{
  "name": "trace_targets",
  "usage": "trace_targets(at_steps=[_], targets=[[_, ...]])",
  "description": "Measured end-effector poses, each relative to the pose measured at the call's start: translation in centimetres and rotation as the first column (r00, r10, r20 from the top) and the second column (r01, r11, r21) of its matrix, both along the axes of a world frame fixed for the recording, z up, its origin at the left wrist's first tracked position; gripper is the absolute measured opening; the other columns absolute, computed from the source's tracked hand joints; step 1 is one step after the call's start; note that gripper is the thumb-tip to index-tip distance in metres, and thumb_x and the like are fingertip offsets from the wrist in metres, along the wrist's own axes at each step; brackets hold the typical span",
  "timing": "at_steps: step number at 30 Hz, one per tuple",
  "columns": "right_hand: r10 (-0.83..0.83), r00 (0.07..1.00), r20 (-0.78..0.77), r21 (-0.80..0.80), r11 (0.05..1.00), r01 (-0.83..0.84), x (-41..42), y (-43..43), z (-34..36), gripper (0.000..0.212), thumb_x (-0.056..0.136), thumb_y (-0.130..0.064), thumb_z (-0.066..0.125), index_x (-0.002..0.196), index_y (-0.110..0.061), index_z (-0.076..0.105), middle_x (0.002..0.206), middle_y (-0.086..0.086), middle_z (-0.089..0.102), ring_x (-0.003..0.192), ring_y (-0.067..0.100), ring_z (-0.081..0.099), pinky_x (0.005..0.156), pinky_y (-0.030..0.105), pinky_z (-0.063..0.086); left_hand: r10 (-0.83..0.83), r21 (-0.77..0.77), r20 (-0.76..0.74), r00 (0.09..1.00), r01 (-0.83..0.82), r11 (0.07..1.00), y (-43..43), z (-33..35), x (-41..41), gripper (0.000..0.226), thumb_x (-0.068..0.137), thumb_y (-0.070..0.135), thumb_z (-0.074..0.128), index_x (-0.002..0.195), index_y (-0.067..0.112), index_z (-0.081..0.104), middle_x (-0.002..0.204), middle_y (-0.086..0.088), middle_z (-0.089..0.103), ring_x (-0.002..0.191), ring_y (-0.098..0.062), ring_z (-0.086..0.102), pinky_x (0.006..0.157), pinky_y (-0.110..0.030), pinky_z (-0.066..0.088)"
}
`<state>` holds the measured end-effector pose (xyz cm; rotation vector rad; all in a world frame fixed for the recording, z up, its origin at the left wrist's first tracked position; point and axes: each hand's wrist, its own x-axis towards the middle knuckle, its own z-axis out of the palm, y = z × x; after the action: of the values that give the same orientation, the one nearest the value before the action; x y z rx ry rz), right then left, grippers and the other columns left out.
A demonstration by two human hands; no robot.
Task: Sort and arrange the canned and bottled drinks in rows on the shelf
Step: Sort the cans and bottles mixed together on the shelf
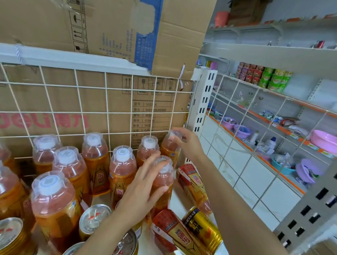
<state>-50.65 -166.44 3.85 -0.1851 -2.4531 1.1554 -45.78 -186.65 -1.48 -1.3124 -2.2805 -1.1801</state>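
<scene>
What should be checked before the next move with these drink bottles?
1. Left hand grips the front bottle: ok, fingers and thumb wrap it.
2. Right hand holds the corner bottle at its cap: ok.
3. Both held bottles upright: ok.
4. Every drink standing: not ok; the far lying bottle, near lying bottle and gold can lie on their sides.
5. Cans apart from bottles: not ok; the silver-topped can stands among bottles.
6. Gap behind the front bottle: cannot tell, the hand hides it.
</scene>
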Motion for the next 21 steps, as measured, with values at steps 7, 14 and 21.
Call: trace_targets(at_steps=[7,14,21], targets=[[0.143,0.986,0.081,0.098,0.984,-0.151,-0.8,-0.9,-0.9,0.042,0.094,-0.019,0.053,0.134,-0.032,0.047,0.095,-0.002,0.053,0.080,0.008,0.051,0.076,0.020,0.041,0.006,0.006,0.001,1.000,-0.006,1.000,0.1,-0.2,0.0,0.052,0.089,0.053,0.037,0.138,0.048,0.020,0.151,0.026,0.002,0.139,0.005,0.008,0.101,-0.016,0.022],[0.088,0.975,0.204,0.036,0.995,-0.097,2.2,-1.5,0.2,0.054,0.098,-0.023,0.046,0.147,-0.031,0.025,0.146,0.001,0.040,0.134,0.019,0.037,0.108,0.035,0.032,0.014,0.022,0.008,1.000,-0.014,1.000,0.1,0.2,0.2,0.053,0.087,0.052,0.040,0.137,0.046,0.022,0.152,0.024,0.004,0.140,0.004,0.011,0.099,-0.015,0.024],[-0.304,0.907,0.292,0.127,0.952,0.278,9.4,-1.7,-1.7,0.058,0.092,-0.033,0.052,0.143,-0.020,0.030,0.141,0.006,0.045,0.123,0.024,0.048,0.095,0.037,0.042,0.053,-0.023,-0.035,0.998,-0.054,0.998,-0.3,1.0,0.5,0.056,0.089,0.028,0.057,0.138,0.036,0.031,0.150,0.019,0.012,0.133,0.003,0.018,0.099,-0.024,0.032]])
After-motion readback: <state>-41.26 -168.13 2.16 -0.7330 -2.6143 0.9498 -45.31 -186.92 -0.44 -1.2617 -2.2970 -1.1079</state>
